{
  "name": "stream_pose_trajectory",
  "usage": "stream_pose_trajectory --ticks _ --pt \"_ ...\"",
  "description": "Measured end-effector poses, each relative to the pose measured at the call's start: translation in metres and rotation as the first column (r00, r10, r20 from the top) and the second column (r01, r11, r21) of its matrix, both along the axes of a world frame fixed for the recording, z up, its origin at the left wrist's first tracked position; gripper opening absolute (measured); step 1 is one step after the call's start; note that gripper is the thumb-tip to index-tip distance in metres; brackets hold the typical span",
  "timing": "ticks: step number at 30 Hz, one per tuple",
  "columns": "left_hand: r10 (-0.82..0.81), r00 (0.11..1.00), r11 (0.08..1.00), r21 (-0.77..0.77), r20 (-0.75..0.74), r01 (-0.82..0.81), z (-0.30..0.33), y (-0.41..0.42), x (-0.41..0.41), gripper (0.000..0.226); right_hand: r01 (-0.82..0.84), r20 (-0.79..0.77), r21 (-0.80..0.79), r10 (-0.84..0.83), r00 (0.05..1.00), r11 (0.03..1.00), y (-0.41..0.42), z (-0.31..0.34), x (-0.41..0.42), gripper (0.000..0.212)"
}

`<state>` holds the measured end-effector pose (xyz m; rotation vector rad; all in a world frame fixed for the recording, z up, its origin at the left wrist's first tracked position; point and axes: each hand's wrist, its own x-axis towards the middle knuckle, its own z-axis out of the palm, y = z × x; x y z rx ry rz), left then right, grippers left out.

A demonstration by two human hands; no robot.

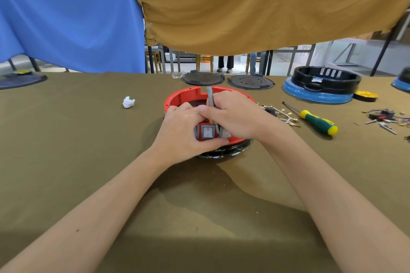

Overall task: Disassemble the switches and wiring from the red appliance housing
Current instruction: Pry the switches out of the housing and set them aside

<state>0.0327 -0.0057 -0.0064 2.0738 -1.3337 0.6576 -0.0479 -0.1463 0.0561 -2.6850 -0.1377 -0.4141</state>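
The round red appliance housing (187,95) sits on a black base at the table's middle. Grey rocker switches (207,132) are set in its near wall. My left hand (184,131) grips that near wall, thumb under the switches and fingers curled over the rim. My right hand (235,115) grips a slim grey tool (210,96) held upright, its tip down beside the middle switch. The inside of the housing is mostly hidden by both hands.
A green and yellow screwdriver (315,121) and loose white wires with terminals (281,115) lie to the right. Further right is a pile of removed switches and wires (386,117). Black and blue housings (321,86), two dark round plates (203,78) and a white scrap (128,102) stand around.
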Motion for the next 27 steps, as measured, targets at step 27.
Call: stream_pose_trajectory --ticks 27 --pt "-0.026 1.0 0.999 0.025 0.018 0.025 0.002 0.002 -0.001 0.045 -0.086 0.013 0.466 0.09 0.996 0.881 -0.048 -0.004 -0.019 0.028"
